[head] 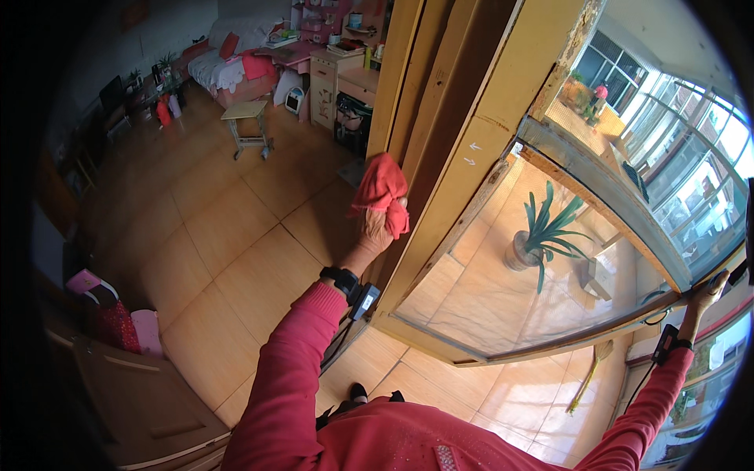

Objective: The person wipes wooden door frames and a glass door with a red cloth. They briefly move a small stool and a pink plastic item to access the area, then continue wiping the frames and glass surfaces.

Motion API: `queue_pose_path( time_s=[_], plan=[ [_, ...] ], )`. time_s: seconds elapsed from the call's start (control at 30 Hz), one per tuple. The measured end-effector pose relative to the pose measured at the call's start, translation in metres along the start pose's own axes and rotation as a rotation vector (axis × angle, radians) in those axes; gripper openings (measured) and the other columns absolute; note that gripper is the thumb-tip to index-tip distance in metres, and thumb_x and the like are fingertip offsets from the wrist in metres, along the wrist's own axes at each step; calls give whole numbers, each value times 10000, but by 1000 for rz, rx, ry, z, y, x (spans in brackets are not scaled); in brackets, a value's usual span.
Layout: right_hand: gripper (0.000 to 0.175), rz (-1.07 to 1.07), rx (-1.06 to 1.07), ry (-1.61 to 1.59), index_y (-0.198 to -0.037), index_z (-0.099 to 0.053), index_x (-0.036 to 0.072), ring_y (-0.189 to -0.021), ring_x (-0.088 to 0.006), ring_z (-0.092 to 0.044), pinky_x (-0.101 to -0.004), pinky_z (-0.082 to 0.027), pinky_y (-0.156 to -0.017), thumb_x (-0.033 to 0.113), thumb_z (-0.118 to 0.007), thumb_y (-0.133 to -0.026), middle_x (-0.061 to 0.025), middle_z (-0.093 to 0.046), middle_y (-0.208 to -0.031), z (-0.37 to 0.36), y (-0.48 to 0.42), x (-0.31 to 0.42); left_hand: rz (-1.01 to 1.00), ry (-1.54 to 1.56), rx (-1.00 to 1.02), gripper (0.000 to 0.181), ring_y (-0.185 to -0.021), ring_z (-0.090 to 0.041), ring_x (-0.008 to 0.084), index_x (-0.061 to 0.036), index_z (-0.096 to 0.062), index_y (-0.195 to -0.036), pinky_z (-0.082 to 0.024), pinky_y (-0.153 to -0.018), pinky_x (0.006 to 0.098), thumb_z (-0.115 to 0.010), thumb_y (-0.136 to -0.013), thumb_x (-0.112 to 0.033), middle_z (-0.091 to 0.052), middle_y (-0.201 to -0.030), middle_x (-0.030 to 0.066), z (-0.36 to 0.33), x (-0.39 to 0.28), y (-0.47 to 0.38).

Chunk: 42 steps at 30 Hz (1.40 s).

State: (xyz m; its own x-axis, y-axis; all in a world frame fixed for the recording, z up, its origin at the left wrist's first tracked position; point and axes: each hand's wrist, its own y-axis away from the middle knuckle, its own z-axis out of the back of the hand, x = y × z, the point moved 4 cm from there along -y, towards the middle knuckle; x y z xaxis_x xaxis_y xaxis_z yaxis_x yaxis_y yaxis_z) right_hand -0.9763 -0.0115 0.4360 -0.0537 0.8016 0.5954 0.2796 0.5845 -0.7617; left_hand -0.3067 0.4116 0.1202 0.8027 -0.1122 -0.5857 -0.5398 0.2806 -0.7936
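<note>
My left hand (pixel 376 231) grips a bunched red cloth (pixel 382 179) at the yellow wooden door frame (pixel 396 106). The cloth appears to touch the frame's inner side, though the contact itself is hidden. Out to the far right, my right hand (pixel 707 294) holds the outer edge of a wood-framed screen door (pixel 607 221), which stands swung away from the frame. Its see-through panel of mesh or film looks wrinkled low down. Two small white arrows (pixel 473 154) are marked on the yellow wood near the door's hinge side.
Through the panel shows a potted plant (pixel 521 250). A broom-like thing (pixel 586 377) lies on the tiles (pixel 235 235). Inside the room are a small stool (pixel 246 112), a bed (pixel 221 70) and a desk (pixel 294 52). A brown door leaf (pixel 135 400) stands at lower left.
</note>
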Motion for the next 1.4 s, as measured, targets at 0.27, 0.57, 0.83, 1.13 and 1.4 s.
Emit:
queue_pose_path(
  time_s=[0.27, 0.57, 0.83, 1.13, 1.4],
  plan=[
    [613, 59, 10, 75, -1224, -551, 1, -951, -174, -552, -313, -434, -882, 541, -498, -940, -72, -587, -1055, -6, 13, 13, 387, 715, -233, 444, -755, -475, 87, -115, -414, -1400, -465, -620, 252, -499, -964, -101, -467, -1145, -14, -8, -14, -8],
    [632, 70, -37, 120, -1213, -564, -2, -929, -174, -557, -305, -444, -854, 555, -529, -918, -73, -588, -1052, -7, 15, 18, -187, 238, -198, 390, -1180, -518, 305, -21, -542, -1232, -395, -987, 376, -553, -948, -288, -558, -1276, 154, 25, -100, -175],
    [630, 59, -24, 34, -1217, -554, -19, -967, -200, -555, -332, -434, -896, 537, -527, -922, -83, -576, -1079, -2, 6, 16, -211, 201, -85, 277, -1051, -551, 363, -72, -597, -1101, -407, -923, 428, -621, -894, -255, -605, -1106, 169, 4, -81, -88],
    [649, 26, -36, 36, -1274, -507, -18, -1027, -241, -566, -366, -439, -939, 528, -522, -923, -108, -581, -1126, -2, -1, 16, 200, 34, 289, 330, -969, -574, 223, -83, -504, -1246, -492, -743, 365, -569, -927, -141, -541, -1117, 109, -14, 22, 85],
    [633, -21, -50, 22, -1274, -499, -23, -1017, -254, -573, -378, -446, -931, 507, -516, -928, -118, -577, -1142, -12, 12, 27, 686, 365, 151, 235, -547, -569, 249, -34, -633, -834, -479, -493, 342, -428, -892, -135, -532, -568, 37, -36, 75, 138]
  ],
)
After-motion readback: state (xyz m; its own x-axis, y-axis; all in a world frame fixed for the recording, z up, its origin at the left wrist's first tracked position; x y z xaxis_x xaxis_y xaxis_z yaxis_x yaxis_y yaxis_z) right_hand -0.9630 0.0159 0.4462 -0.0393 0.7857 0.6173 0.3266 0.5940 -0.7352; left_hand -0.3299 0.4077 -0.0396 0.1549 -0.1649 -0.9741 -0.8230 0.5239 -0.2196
